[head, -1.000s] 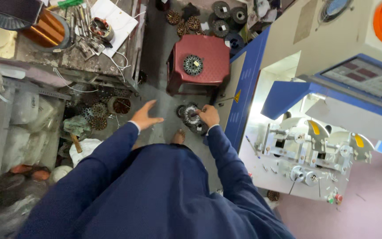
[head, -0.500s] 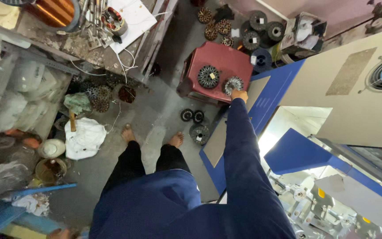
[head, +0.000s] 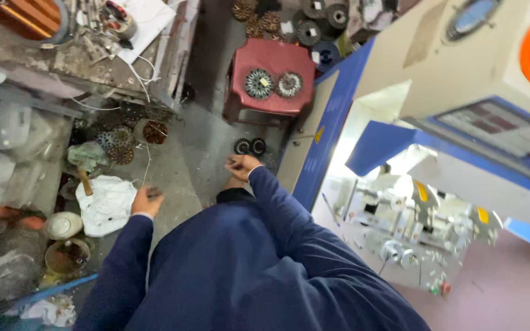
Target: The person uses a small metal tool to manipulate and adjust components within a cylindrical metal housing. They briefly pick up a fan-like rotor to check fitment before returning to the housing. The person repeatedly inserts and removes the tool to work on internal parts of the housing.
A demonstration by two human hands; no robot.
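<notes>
Head view. Your right hand sits at centre frame, just below two dark round stator cores lying flat on the concrete floor, round faces up, side by side along a left-to-right line. The fingers are curled inward; whether they grip anything small I cannot tell, since the palm is turned away and blurred. The hand is just beside the cores, contact not confirmed.

Your left hand is at left of centre, loosely closed, knuckles up, over the floor next to a white cloth. What it may hold is not readable.

Above, at upper centre, a red plastic stool carries two more round wound cores, flat, axes vertical. Further cores at the top edge are cut off by the frame.

Your blue sleeves and torso hide the floor in the lower centre. A blue-and-cream machine fills the right side; its lower parts are overexposed and hard to make out. The bench at upper left is cluttered, items indistinct.
</notes>
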